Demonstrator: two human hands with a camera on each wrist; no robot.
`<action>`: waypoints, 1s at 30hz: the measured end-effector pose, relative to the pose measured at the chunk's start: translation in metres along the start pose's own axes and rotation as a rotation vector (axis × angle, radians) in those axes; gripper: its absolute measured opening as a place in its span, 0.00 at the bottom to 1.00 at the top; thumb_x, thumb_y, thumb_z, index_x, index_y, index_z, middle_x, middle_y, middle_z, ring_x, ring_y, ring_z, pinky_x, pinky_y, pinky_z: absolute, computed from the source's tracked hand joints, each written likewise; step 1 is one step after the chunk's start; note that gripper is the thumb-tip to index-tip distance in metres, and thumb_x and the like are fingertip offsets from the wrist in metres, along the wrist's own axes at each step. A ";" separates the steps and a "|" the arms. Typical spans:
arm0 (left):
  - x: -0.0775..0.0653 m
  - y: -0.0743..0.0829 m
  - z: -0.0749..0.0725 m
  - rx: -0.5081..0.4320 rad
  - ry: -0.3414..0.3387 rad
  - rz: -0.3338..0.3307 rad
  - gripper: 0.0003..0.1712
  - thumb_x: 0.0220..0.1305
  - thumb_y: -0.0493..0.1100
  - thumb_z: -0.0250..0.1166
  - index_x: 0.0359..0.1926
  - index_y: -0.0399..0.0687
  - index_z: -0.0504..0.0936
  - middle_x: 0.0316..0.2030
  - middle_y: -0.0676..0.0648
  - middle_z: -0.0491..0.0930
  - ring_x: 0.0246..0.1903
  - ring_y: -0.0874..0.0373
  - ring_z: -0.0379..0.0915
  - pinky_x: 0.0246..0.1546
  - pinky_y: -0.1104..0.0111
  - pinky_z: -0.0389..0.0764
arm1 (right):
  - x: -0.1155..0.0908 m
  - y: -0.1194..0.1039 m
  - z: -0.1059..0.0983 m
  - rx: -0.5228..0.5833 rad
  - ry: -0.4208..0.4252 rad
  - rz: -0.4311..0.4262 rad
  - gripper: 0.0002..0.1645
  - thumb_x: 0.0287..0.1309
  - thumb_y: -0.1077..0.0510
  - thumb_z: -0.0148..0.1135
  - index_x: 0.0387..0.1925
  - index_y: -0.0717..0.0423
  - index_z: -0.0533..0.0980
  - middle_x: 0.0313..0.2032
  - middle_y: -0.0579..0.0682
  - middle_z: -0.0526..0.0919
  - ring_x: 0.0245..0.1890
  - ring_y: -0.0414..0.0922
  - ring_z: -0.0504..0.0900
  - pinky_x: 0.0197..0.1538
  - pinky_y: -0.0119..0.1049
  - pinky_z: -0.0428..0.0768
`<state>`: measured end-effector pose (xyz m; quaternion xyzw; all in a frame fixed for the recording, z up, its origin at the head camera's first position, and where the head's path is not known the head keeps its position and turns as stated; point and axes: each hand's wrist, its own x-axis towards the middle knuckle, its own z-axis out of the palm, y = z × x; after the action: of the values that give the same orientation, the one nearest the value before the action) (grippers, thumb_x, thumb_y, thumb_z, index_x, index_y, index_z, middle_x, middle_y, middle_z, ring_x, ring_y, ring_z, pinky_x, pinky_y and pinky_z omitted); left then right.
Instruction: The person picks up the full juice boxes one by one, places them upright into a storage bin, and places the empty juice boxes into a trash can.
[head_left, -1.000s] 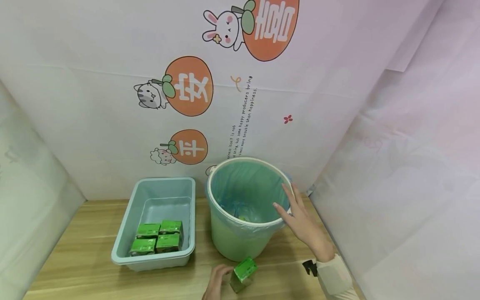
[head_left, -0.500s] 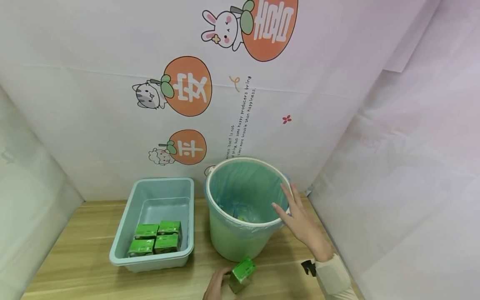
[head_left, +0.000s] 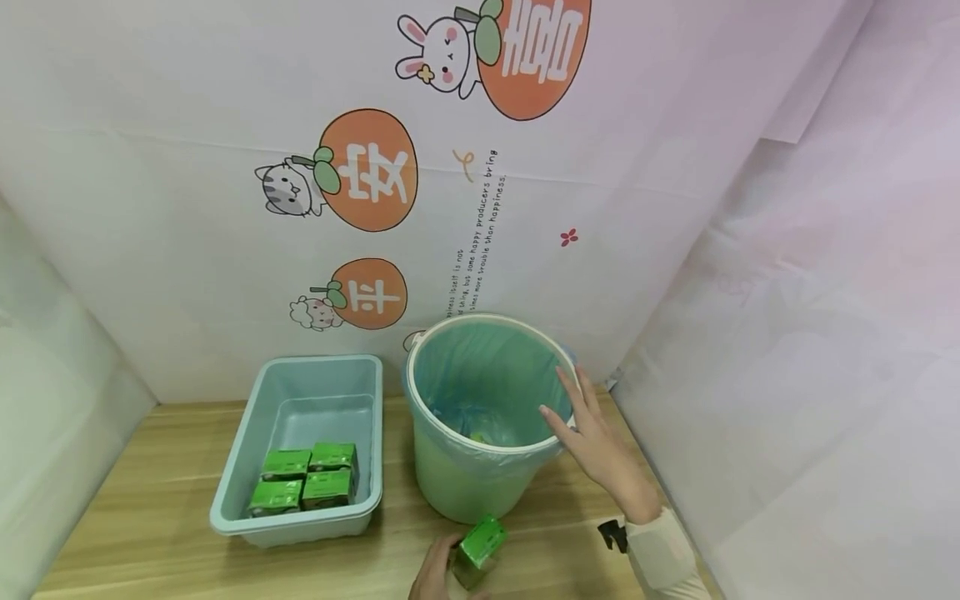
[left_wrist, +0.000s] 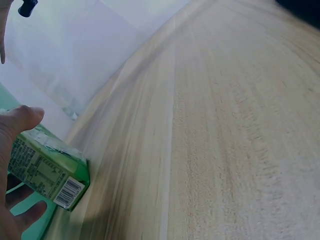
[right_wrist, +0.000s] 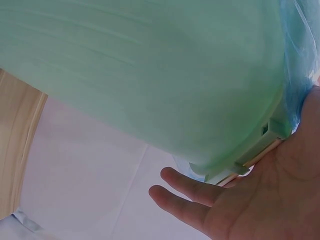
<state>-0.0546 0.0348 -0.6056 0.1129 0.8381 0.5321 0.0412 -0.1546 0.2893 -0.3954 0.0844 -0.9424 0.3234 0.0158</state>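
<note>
A small green carton (head_left: 480,543) stands tilted on the table in front of the bin. My left hand (head_left: 437,568) grips it from the left side. In the left wrist view the thumb (left_wrist: 31,116) lies over the top edge of the carton (left_wrist: 55,170), whose side carries print and a barcode, while the other fingers are around its far side. My right hand (head_left: 600,454) rests with spread fingers on the right rim of the light green bin (head_left: 465,475). In the right wrist view, two straight fingers (right_wrist: 180,202) reach along the bin's outside, below the rim.
Left of the bin stands a light blue tub (head_left: 372,467) with several green cartons (head_left: 327,487) in its near half. A blue bag (head_left: 525,452) lines the bin, with something small and yellow-green at its bottom. Printed white cloth (head_left: 480,208) encloses the wooden table (head_left: 135,517).
My left hand has closed in around the green carton, its fingers now showing nearer the carton's front. The right hand stays on the bin's rim. The head view has shifted slightly.
</note>
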 end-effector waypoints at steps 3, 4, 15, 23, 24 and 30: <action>0.002 0.004 0.001 -0.005 -0.013 -0.038 0.45 0.54 0.59 0.83 0.64 0.42 0.74 0.55 0.46 0.77 0.55 0.45 0.78 0.52 0.51 0.83 | 0.000 0.001 -0.001 -0.003 0.010 0.000 0.48 0.81 0.34 0.48 0.86 0.48 0.43 0.84 0.58 0.29 0.74 0.76 0.60 0.44 0.59 0.86; 0.003 0.005 0.002 -0.009 -0.014 -0.051 0.46 0.53 0.59 0.84 0.65 0.42 0.74 0.55 0.45 0.77 0.56 0.44 0.78 0.53 0.49 0.83 | 0.000 0.002 -0.001 -0.007 0.014 -0.002 0.48 0.81 0.35 0.48 0.86 0.49 0.43 0.84 0.58 0.29 0.74 0.76 0.60 0.45 0.59 0.86; 0.009 0.007 0.012 -0.067 -0.016 -0.134 0.42 0.53 0.51 0.84 0.64 0.43 0.75 0.56 0.44 0.78 0.58 0.39 0.78 0.57 0.39 0.80 | 0.001 0.004 0.002 0.006 0.011 -0.003 0.48 0.80 0.34 0.49 0.86 0.48 0.43 0.85 0.56 0.28 0.74 0.75 0.60 0.41 0.53 0.86; 0.010 0.002 0.013 -0.018 0.014 -0.067 0.35 0.56 0.41 0.82 0.62 0.44 0.75 0.54 0.46 0.78 0.56 0.42 0.80 0.55 0.44 0.82 | 0.001 0.002 0.003 0.026 0.019 -0.009 0.48 0.80 0.36 0.50 0.86 0.49 0.43 0.85 0.57 0.29 0.75 0.74 0.60 0.48 0.59 0.85; 0.010 0.002 0.013 -0.014 0.015 -0.064 0.35 0.56 0.42 0.81 0.62 0.44 0.75 0.54 0.47 0.78 0.56 0.42 0.80 0.56 0.45 0.82 | 0.001 0.002 0.003 0.025 0.020 -0.009 0.48 0.80 0.36 0.50 0.86 0.49 0.44 0.85 0.57 0.29 0.75 0.74 0.60 0.50 0.61 0.85; 0.007 0.005 0.007 0.003 0.044 -0.038 0.31 0.59 0.46 0.81 0.60 0.48 0.77 0.52 0.51 0.80 0.52 0.49 0.81 0.51 0.54 0.85 | 0.000 0.002 0.003 0.024 0.016 -0.003 0.48 0.80 0.36 0.50 0.86 0.49 0.43 0.85 0.57 0.28 0.74 0.74 0.63 0.53 0.65 0.83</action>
<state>-0.0596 0.0449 -0.6036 0.0853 0.8415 0.5324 0.0328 -0.1547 0.2893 -0.3987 0.0834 -0.9382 0.3352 0.0227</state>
